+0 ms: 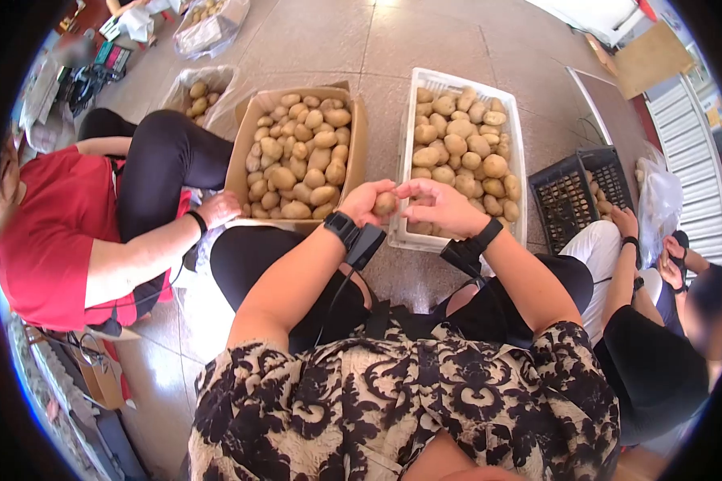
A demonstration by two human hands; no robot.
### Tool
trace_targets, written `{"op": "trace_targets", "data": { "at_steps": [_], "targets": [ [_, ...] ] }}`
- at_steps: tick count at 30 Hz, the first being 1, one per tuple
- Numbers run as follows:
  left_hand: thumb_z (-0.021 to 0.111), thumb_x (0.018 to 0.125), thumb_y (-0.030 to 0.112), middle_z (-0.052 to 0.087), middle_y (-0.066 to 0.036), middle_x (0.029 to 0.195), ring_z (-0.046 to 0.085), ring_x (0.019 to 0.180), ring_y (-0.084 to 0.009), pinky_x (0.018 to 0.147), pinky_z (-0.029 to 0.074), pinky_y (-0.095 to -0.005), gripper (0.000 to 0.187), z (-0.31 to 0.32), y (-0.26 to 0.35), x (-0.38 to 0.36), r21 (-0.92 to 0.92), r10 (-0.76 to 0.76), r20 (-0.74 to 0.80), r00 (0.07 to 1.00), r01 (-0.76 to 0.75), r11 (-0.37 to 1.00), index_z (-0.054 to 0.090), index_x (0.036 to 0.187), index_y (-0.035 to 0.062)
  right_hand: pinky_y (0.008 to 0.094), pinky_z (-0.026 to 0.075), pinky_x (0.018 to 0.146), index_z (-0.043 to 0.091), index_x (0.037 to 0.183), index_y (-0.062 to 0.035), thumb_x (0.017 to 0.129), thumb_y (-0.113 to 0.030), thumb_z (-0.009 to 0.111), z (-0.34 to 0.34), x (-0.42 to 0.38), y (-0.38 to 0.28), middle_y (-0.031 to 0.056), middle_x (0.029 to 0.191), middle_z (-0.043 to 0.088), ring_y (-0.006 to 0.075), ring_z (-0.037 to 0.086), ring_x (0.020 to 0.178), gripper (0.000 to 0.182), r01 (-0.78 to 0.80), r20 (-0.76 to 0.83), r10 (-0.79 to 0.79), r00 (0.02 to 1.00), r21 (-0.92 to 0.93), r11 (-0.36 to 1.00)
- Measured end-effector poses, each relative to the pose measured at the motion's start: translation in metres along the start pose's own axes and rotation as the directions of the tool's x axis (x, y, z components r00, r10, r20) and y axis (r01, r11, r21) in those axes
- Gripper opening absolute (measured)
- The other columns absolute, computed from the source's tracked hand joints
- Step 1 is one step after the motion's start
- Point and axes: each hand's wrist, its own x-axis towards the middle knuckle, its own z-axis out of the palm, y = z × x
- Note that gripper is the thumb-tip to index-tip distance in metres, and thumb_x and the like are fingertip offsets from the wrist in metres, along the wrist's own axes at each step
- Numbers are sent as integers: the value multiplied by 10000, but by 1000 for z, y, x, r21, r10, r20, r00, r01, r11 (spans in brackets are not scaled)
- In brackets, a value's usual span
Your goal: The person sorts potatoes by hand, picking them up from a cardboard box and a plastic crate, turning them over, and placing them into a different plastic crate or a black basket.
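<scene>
A small brown potato [385, 204] rests in my left hand [364, 202], whose fingers close around it between the two containers. Beside it, my right hand [443, 208] has its fingers apart and curved, the fingertips right at the potato's edge. Ahead on the left stands a cardboard box [358, 132] filled with potatoes. A white plastic crate [521, 184], also full of potatoes, stands ahead on the right, and my right hand overlaps its near end in this view. Both my wrists wear black straps with small devices.
A person in a red top [56, 232] sits close on the left, a hand by the box. Right of me, other people sit near a black crate [565, 192] with potatoes. Plastic bags [658, 196] lie beyond it. Another bag of potatoes [204, 96] stands behind the box.
</scene>
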Motion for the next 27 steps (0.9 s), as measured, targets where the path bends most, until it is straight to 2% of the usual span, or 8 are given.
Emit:
{"op": "trace_targets", "data": {
  "at_steps": [2, 4, 9, 21, 23, 25, 26, 27],
  "targets": [
    [519, 850, 180, 532, -80, 774, 551, 626, -181, 497, 500, -262, 149, -6, 5, 2, -16, 55, -29, 998, -55, 998, 470, 874, 42, 243, 459, 776, 487, 1134, 0, 789, -89, 609, -4, 0, 4, 59, 1065, 511, 95, 534, 903, 377, -43, -19, 42, 999, -13, 999],
    [557, 821, 121, 499, -80, 750, 527, 594, -182, 470, 489, -278, 161, -10, 12, 6, -184, 11, -273, 962, -64, 981, 441, 887, 31, 272, 479, 809, 472, 1155, -11, 818, -83, 583, -8, 0, 9, 63, 1114, 495, 119, 547, 940, 362, -48, -57, 42, 997, -103, 994],
    [556, 808, 61, 473, -119, 911, 497, 673, -193, 575, 491, -276, 269, -13, 22, -3, -172, 199, -506, 839, -325, 930, 435, 1040, 4, 238, 467, 740, 514, 1113, 0, 777, -121, 628, -12, -2, 18, 60, 1050, 535, 98, 548, 820, 376, -112, -110, 98, 989, -123, 986],
    [476, 857, 109, 427, -123, 1106, 498, 861, -251, 648, 513, -283, 285, -57, 43, 4, -224, 318, -721, 616, -641, 734, 409, 1121, 23, 265, 461, 730, 577, 1021, -9, 756, -183, 628, -28, -10, 31, 61, 903, 601, 125, 555, 807, 321, -214, -299, 88, 950, -425, 880],
    [490, 859, 123, 424, -132, 1093, 491, 878, -246, 664, 517, -284, 273, -141, 38, 51, 474, 549, -467, 693, -328, 817, 427, 1096, 4, 275, 459, 745, 578, 1023, -12, 754, -194, 627, -28, -12, 27, 79, 903, 607, 143, 562, 819, 328, -250, -319, 92, 943, -501, 828],
    [476, 868, 222, 514, -166, 927, 541, 826, -292, 656, 508, -345, 249, -140, 36, 40, 954, 763, -282, 581, 88, 286, 507, 968, -4, 314, 459, 783, 585, 1030, -23, 738, -227, 630, -29, -15, 27, 141, 943, 619, 230, 588, 871, 359, -294, -360, 72, 930, -612, 734],
    [455, 878, 314, 605, -196, 767, 594, 766, -340, 641, 496, -405, 342, -92, 36, 3, 906, 858, -155, 490, 417, -75, 579, 851, -4, 314, 459, 783, 585, 1030, -23, 738, -227, 630, -30, -16, 26, 141, 943, 619, 230, 588, 871, 359, -311, -382, 76, 921, -603, 734],
    [436, 878, 348, 608, -189, 718, 594, 724, -366, 633, 487, -426, 387, -93, 36, 6, 911, 833, -101, 545, 388, -144, 598, 775, 13, 328, 458, 795, 584, 1036, -23, 735, -237, 629, -30, -17, 25, 152, 977, 614, 253, 586, 897, 371, -302, -371, 57, 927, -649, 698]
  ]
}}
